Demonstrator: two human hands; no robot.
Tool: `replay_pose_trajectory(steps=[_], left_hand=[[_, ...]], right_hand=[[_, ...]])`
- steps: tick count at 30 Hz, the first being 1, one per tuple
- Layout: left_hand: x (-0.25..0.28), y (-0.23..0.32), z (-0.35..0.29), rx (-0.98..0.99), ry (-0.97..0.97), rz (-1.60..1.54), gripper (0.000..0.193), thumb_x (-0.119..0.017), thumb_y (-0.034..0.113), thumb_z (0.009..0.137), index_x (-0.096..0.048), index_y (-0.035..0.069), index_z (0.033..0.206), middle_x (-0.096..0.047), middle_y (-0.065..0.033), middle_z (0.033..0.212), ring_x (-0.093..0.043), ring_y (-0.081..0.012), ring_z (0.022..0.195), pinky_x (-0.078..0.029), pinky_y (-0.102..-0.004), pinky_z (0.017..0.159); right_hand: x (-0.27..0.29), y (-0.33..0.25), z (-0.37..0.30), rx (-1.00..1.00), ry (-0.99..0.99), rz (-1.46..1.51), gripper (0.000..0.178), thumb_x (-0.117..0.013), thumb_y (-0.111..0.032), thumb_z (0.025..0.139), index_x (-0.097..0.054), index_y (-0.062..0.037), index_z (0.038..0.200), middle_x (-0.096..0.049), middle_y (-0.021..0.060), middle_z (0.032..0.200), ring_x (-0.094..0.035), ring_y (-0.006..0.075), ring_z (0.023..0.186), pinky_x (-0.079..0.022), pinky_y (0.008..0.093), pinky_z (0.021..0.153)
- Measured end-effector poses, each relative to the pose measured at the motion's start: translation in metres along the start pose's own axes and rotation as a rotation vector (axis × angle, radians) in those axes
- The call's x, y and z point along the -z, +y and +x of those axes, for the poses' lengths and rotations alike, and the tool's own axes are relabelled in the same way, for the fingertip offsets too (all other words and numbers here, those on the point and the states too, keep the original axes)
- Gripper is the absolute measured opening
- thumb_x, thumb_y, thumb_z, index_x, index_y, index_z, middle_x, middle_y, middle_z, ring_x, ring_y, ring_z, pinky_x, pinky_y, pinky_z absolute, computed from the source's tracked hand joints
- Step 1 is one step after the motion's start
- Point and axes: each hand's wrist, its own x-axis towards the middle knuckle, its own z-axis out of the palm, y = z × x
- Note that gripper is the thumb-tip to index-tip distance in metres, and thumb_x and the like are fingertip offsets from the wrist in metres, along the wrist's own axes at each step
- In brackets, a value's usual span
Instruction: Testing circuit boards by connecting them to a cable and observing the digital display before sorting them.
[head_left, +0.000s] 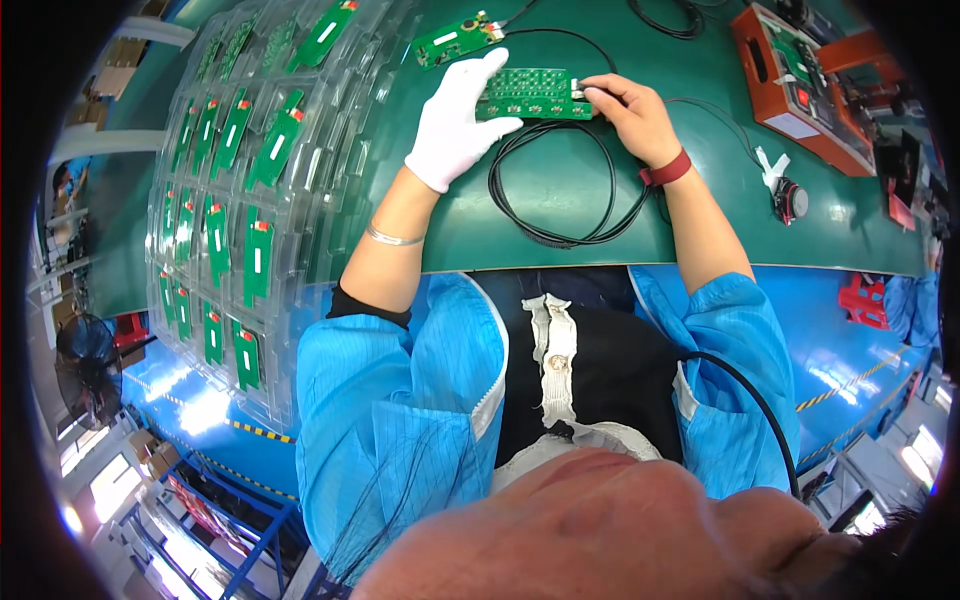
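A green circuit board (530,92) is held over the green table between my two hands. My left hand (462,118), in a white glove, grips its left end with the thumb along the near edge. At the board's right end is a small white connector (577,88). My bare right hand (632,112) pinches the black cable's plug there; whether the plug is fully seated is hidden by the fingers. The black cable (497,190) lies in loops just below the board. Another green board (458,40) with a cable at its right end rests farther back.
Stacked clear plastic trays (335,190) with several green boards stand at the left. An orange-framed device (800,90) sits at the back right. Nearer are a small black round part (790,200) and white tape (771,168). The table's front edge (560,267) runs before my body.
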Motion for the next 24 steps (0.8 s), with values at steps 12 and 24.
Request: replay_pose_trajectory(steps=[12, 24], left_hand=[[0.017, -0.007, 0.008, 0.601, 0.005, -0.703, 0.035, -0.054, 0.018, 0.100, -0.059, 0.003, 0.131, -0.064, -0.0122, 0.102, -0.059, -0.0168, 0.061, -0.055, -0.0255, 0.062], [0.020, 0.002, 0.006, 0.566, -0.047, -0.454, 0.033, -0.049, 0.013, 0.101, -0.058, 0.001, 0.131, -0.062, -0.0107, 0.106, -0.058, -0.0125, 0.061, -0.050, -0.0206, 0.052]], right_hand=[[0.008, -0.004, 0.001, 0.015, 0.047, 0.029, 0.021, -0.062, -0.011, 0.096, -0.071, -0.0006, 0.111, -0.068, 0.0007, 0.084, -0.058, 0.0084, 0.074, -0.046, 0.0192, 0.069], [-0.002, 0.011, 0.005, 0.171, 0.114, -0.042, 0.021, -0.062, -0.014, 0.092, -0.074, -0.0043, 0.106, -0.072, 0.0032, 0.082, -0.059, 0.0140, 0.066, -0.048, 0.0268, 0.063]])
